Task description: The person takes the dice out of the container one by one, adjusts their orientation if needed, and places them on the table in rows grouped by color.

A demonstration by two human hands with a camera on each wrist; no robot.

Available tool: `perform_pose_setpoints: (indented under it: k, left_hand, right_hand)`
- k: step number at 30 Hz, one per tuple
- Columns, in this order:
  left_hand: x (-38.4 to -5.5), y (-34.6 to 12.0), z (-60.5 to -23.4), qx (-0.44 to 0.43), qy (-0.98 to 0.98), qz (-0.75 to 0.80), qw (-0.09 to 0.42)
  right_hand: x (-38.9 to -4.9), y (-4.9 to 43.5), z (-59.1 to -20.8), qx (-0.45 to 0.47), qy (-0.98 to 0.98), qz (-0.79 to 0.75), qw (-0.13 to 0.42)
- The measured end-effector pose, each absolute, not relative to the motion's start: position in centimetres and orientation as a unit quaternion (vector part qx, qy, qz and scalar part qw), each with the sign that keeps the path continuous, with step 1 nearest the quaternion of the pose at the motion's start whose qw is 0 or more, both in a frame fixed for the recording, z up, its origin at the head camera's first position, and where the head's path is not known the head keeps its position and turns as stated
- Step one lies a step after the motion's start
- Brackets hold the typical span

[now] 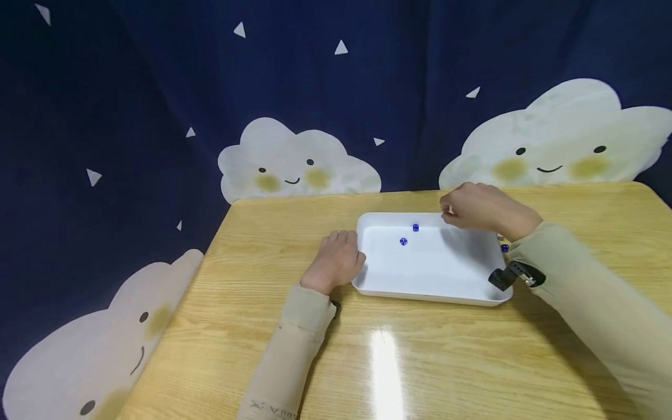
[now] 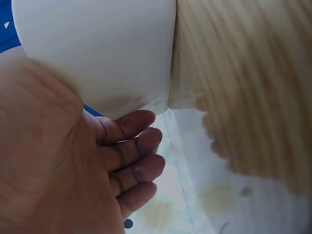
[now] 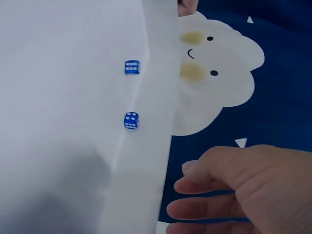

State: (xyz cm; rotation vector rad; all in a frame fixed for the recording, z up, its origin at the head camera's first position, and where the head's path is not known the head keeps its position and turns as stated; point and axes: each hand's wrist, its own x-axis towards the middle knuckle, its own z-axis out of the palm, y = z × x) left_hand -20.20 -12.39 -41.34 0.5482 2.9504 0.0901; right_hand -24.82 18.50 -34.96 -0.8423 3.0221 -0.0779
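A shallow white tray [image 1: 430, 296] sits on the table with two blue dice inside, one die [image 1: 416, 228] near the far wall and another die [image 1: 403, 241] a little nearer. My left hand [image 1: 336, 259] holds the tray's left end. In the left wrist view its fingers [image 2: 146, 168] bend against the outer wall, and the thumb is hidden. Over the tray's far right rim hovers my right hand [image 1: 480, 207]. The right wrist view shows its fingers [image 3: 192, 207] loosely bent, with nothing seen between them and the thumb.
Right of the tray, beside the right sleeve, lies another blue die [image 1: 505, 248] with a small colourful piece partly hidden behind the wrist. The wooden table [image 1: 252, 262] ends at a dark blue curtain with cloud shapes at the back and left.
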Motion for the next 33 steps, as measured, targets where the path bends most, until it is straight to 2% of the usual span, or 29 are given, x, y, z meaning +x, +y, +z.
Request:
perform_pose_setpoints:
  k: [8, 21, 29, 33]
  left_hand:
    - [-20.4, -12.4, -41.4, 0.181, 0.981, 0.023, 0.069]
    - [-20.5, -12.4, -41.6, 0.18, 0.981, 0.019, 0.073]
    - [-20.4, -12.3, -41.7, 0.179, 0.981, 0.021, 0.075]
    - [-20.5, -12.4, -41.7, 0.175, 0.982, 0.024, 0.072]
  right_hand:
    - [-26.3, 17.1, -36.2, -0.275, 0.961, -0.034, 0.009]
    - [-26.4, 15.0, -38.2, -0.293, 0.951, -0.081, 0.049]
    - [-26.5, 14.1, -38.8, -0.33, 0.939, -0.094, 0.02]
    - [-26.6, 13.6, -39.0, -0.335, 0.936, -0.104, 0.028]
